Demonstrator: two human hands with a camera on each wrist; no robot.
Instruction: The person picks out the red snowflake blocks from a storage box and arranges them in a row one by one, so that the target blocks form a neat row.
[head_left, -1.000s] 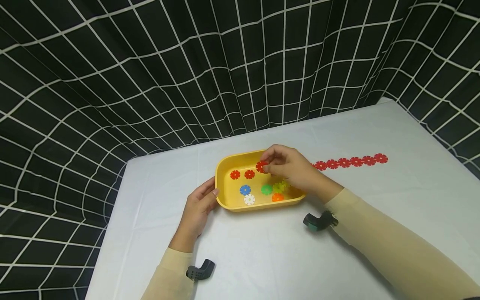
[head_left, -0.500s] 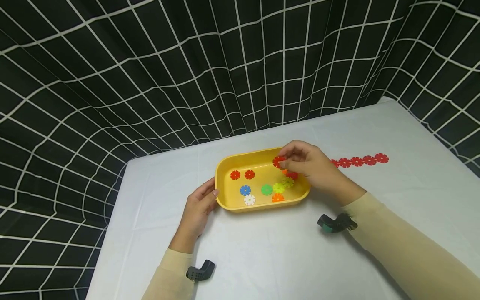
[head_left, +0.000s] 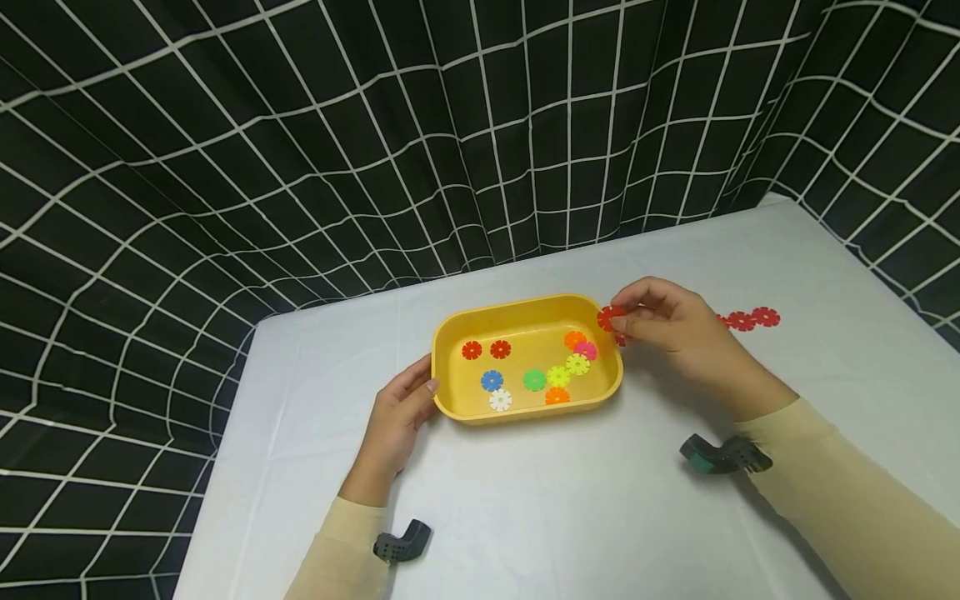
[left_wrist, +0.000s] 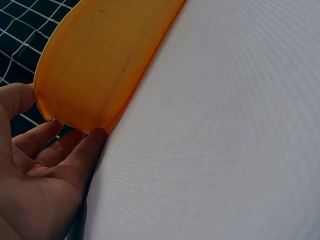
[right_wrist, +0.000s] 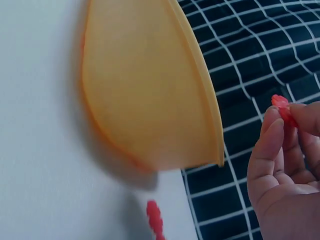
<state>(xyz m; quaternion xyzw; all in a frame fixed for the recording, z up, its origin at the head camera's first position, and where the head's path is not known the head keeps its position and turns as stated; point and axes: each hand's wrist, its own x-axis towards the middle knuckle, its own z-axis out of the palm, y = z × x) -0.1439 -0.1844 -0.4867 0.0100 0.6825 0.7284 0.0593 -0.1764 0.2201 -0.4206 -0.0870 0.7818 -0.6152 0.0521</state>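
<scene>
My left hand [head_left: 395,417] holds the left end of a yellow plastic tray [head_left: 525,327], thumb at the rim and fingers against the outer end wall. Between thumb and fingertips, my right hand [head_left: 678,329] pinches a red notched snowflake disc [head_left: 609,318] just above the tray's right end. Two loose red discs [head_left: 500,349] lie in the tray's left part. A linked chain of red discs [head_left: 741,321] rests on the table to the right, its middle hidden behind the right hand. The right wrist view shows the pinched disc edge-on [right_wrist: 281,106].
Also in the tray are a blue disc [head_left: 492,381], a white disc [head_left: 501,400], a green disc [head_left: 535,380], a pink disc [head_left: 586,351], and yellow and orange ones. A white cloth [head_left: 540,508] covers the table. Behind it hangs a black gridded curtain [head_left: 420,142].
My right hand has carried the red disc rightward from inside the tray to its right end, uncovering the tray's right part and covering more of the chain. The left hand stays put.
</scene>
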